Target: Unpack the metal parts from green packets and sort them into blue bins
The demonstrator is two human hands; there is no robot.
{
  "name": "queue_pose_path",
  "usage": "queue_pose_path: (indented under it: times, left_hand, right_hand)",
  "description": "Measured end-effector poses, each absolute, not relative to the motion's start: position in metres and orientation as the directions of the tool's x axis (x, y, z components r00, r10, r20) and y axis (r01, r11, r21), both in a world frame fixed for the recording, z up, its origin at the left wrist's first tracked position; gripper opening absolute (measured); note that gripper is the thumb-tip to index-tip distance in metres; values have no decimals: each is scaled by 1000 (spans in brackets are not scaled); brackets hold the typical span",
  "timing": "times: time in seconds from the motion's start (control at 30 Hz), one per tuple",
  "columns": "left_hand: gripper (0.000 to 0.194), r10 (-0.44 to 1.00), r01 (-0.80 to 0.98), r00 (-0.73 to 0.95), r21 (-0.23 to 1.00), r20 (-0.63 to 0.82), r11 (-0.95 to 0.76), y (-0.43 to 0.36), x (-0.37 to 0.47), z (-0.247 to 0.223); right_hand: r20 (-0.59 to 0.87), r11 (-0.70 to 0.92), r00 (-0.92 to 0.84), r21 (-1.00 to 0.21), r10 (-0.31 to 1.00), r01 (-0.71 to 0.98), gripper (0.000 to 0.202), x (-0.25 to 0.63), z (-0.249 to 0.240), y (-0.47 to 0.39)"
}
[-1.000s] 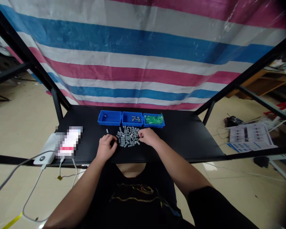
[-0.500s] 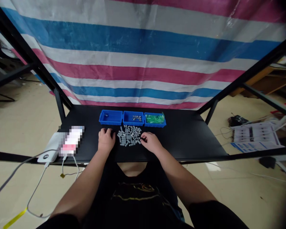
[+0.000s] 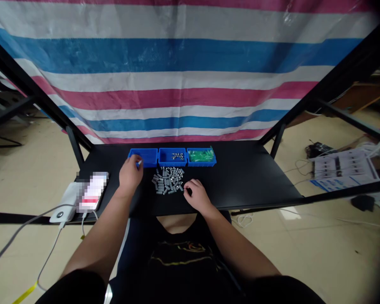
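Observation:
At the front edge of the left blue bin, my left hand pinches a small metal piece. Beside the right edge of a pile of small grey and silver metal parts, my right hand has its fingers curled together; what they hold, if anything, is too small to make out. The middle blue bin contains several shiny metal pieces. Green plastic packets fill the right blue bin.
A phone and a white power bank with cables lie at the left end of the black table. Black frame posts stand at both sides, and a striped sheet hangs behind.
My left hand has moved up and left from beside the pile to the left bin, and a small piece now shows in its fingers. My right hand stays by the pile. The view has shifted slightly.

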State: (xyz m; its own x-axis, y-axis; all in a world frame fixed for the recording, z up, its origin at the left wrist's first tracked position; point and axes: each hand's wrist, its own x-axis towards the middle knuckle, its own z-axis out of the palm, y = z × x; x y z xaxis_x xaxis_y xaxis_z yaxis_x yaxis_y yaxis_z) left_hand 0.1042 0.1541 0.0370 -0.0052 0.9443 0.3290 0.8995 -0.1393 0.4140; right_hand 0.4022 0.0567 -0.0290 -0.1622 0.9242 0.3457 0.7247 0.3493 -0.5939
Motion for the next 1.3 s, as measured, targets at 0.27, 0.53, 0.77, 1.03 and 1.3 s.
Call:
queue_pose_path:
  times: [0.27,0.53,0.77,1.03,1.3]
  left_hand:
    - [33,862,826,69,456,502,-331,114,131,22]
    - [38,760,505,606,625,233,-595,61,191,8]
    - [15,898,704,397,563,191,-432,96,172,10]
    - [37,880,891,-25,409,475,-196,145,111,47]
    - [28,900,841,365,330,238,-429,112,121,1]
  right_hand:
    - [334,338,-158,-597,929,727,10,397,-26,56]
    - [369,422,-211,-721,905,549,4,400,-25,55]
    - [321,350,-149,-778,935,522,15,401,-27,55]
    - [322,363,-184,-687,929,629,15,396,-31,58]
    - [318,362,-188,-680,929,638,15,397,-31,58]
